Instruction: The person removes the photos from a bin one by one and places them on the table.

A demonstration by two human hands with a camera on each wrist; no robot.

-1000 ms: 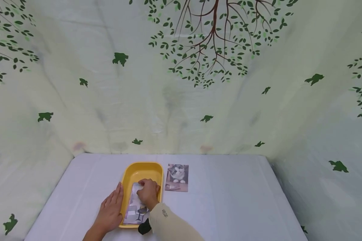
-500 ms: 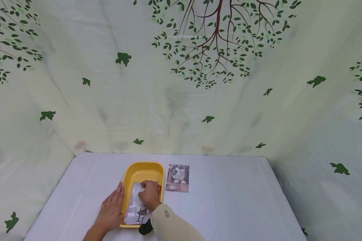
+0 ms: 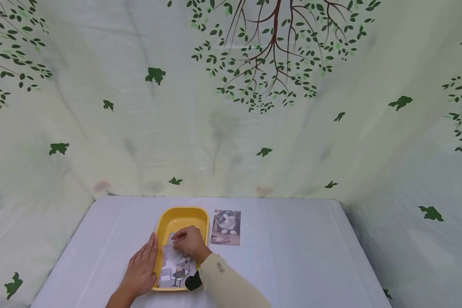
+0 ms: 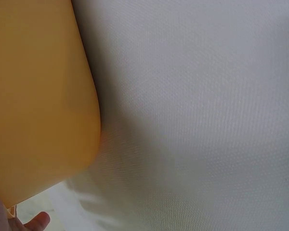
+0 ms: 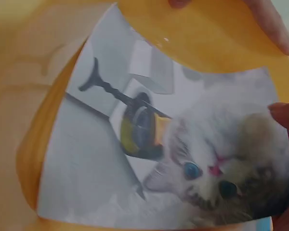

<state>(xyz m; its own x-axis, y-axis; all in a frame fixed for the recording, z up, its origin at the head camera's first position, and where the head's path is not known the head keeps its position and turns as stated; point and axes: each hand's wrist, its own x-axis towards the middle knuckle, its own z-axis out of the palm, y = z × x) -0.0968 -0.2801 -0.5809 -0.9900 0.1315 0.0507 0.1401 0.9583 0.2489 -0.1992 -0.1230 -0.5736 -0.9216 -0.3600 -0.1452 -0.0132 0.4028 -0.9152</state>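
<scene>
Head view: the right hand (image 3: pixel 190 241) pinches the far edge of a glossy paper cat photo (image 3: pixel 174 269) lying in a shallow yellow plastic tray (image 3: pixel 182 214) on the white cloth-covered counter (image 3: pixel 292 256). The left hand (image 3: pixel 141 268) rests flat, fingers straight, against the tray's left wall. A second cat photo (image 3: pixel 226 226) lies flat just right of the tray. The step looks like lifting the print out; next it likely needs a firmer hold and a clean rise over the rim.

Left wrist view: the smooth rounded tray corner (image 4: pixel 43 96) on woven cloth (image 4: pixel 202 106).

Right wrist view: the print (image 5: pixel 173 159) is thin, shiny and bowed, with fingertips (image 5: pixel 285 115) at its edge.
</scene>
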